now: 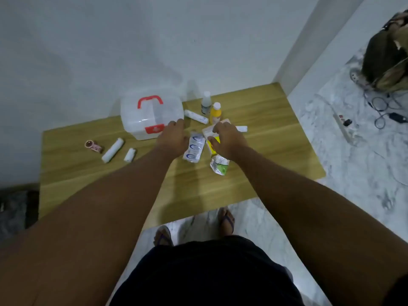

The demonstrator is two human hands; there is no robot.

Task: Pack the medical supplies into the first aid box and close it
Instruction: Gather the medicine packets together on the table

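A translucent first aid box point(150, 115) with a red handle and red latch stands shut at the back of the wooden table point(276, 138). My left hand point(173, 138) hovers by the box's front right corner, fingers apart, holding nothing. My right hand point(227, 140) lies over a yellow packet point(212, 146) and a pale box point(208, 131); whether it grips them is unclear. A white-blue pouch point(194, 149) lies between my hands, a green-white sachet point(219, 165) nearer me. Behind stand a clear bottle point(206, 103) and a yellow bottle point(215, 113), beside a bandage roll point(196, 117).
Left of the box lie a pink tape roll point(93, 146) and two white bandage rolls point(113, 150) point(129, 155). A white wall runs behind the table. On the marble floor at right are a dark bag point(386, 60), cables and a power strip point(344, 129). My sandalled feet stand at the table's front edge.
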